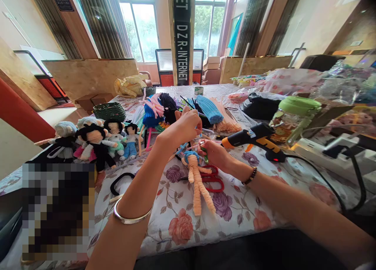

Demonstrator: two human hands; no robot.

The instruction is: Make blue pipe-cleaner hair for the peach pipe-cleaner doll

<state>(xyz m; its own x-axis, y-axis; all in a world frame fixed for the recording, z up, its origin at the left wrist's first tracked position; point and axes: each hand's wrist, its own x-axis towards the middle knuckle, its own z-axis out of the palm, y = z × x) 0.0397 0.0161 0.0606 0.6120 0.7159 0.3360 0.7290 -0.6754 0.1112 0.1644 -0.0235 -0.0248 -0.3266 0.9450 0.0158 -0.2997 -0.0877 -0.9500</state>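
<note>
Nearest me, a peach, fuzzy-limbed doll figure with blue at its far end (197,180) rests on the white, flower-printed tablecloth (241,207), overlapping the red-handled scissors (217,185). At its blue end, my right hand (216,155) grips a small green object (205,155). My left hand (188,123) is raised, curled; I cannot tell what it pinches. Beyond lies a light-blue bundle of fuzzy stems (210,109).

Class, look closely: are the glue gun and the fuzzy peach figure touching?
Apart: the head view shows the glue gun to the right of the fuzzy peach figure, with the right hand between them.
</note>
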